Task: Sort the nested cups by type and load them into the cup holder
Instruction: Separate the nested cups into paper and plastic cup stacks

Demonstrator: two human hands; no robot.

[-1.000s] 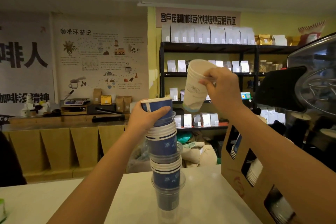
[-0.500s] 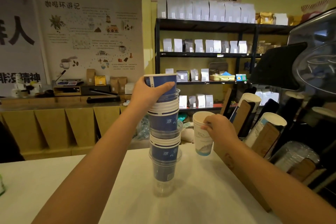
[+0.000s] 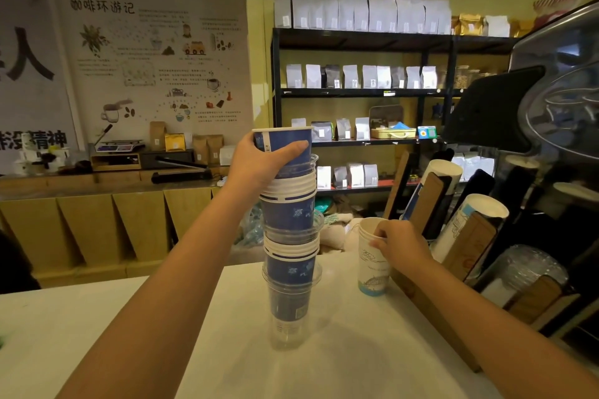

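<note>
Counter [image 3: 201,350]: tall stack [image 3: 289,236], light, tippy, left hand [image 3: 259,165] clasping top; right hand [image 3: 400,244] pinching white cup [image 3: 372,264] rim, crushable.

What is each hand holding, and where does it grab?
The left hand wraps the side of the top blue cup of the mixed stack. The right hand pinches the rim of a white paper cup standing on the counter.
</note>
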